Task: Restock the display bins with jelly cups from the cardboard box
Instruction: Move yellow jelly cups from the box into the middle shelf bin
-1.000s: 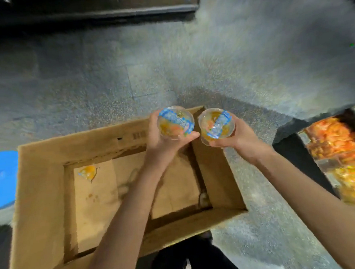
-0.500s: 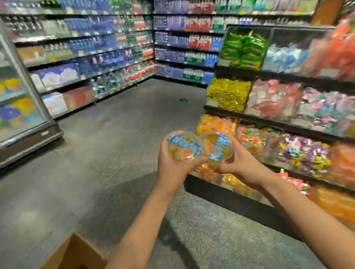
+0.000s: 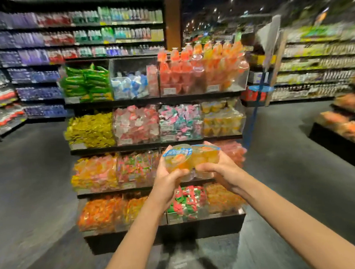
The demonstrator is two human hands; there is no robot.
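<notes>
My left hand (image 3: 168,178) grips a clear jelly cup (image 3: 177,158) with orange fruit and a blue-edged lid. My right hand (image 3: 222,170) grips a second jelly cup (image 3: 205,156) of the same kind. The two cups touch side by side at chest height in front of a display rack (image 3: 156,145). A clear bin of similar yellow jelly cups (image 3: 221,118) sits at the right end of the rack's second row, above and just right of my hands. The cardboard box is out of view.
The rack holds several clear bins of wrapped sweets in four rows. Drink shelves (image 3: 71,36) line the back and left walls. A blue pole with a sign (image 3: 258,95) stands by the rack's right side. Another low sweets display (image 3: 348,126) stands at far right across dark floor.
The view has swung up from the cardboard box on the floor to face the display rack. Both hands kept their cups and now hold them together before the rack.
</notes>
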